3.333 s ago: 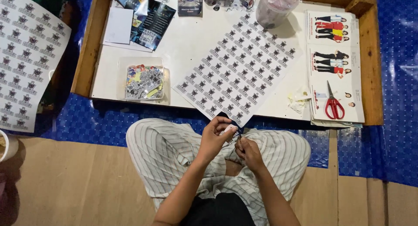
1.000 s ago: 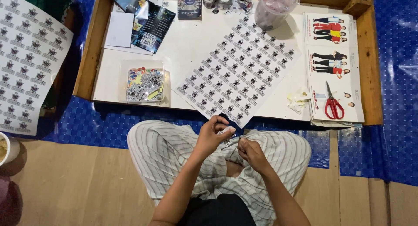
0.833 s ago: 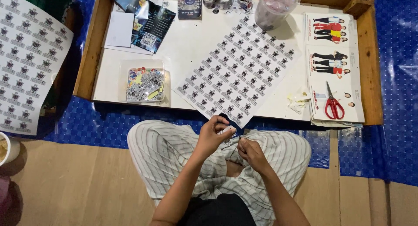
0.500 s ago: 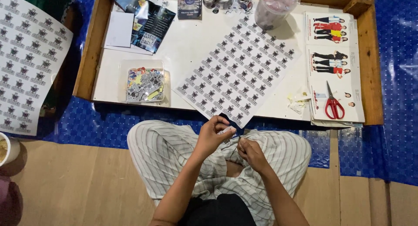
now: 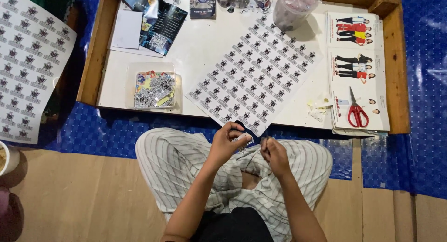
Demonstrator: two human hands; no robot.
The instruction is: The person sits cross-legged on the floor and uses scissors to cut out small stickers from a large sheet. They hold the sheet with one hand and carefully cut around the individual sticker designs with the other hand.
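Observation:
My left hand (image 5: 226,142) is raised over my lap, its fingers closed around a small white sticker piece (image 5: 244,138). My right hand (image 5: 273,153) sits just to the right of it, its fingertips pinched near the same piece; what they pinch is too small to tell. Both hands hover just below the near corner of a large sticker sheet (image 5: 257,74) printed with rows of small black-and-white emblems. That sheet lies at an angle on the white tray table (image 5: 209,41) in front of me. My crossed legs in striped trousers (image 5: 181,172) are under the hands.
A clear box of cut stickers (image 5: 155,87) sits on the tray's left. Red scissors (image 5: 356,111) lie on printed figure sheets (image 5: 356,60) at the right. A plastic cup (image 5: 296,8) and tape rolls stand at the back. Another emblem sheet (image 5: 28,65) lies on the floor at left.
Almost nothing differs. Both hands have stayed over my lap and only shifted slightly around the small piece.

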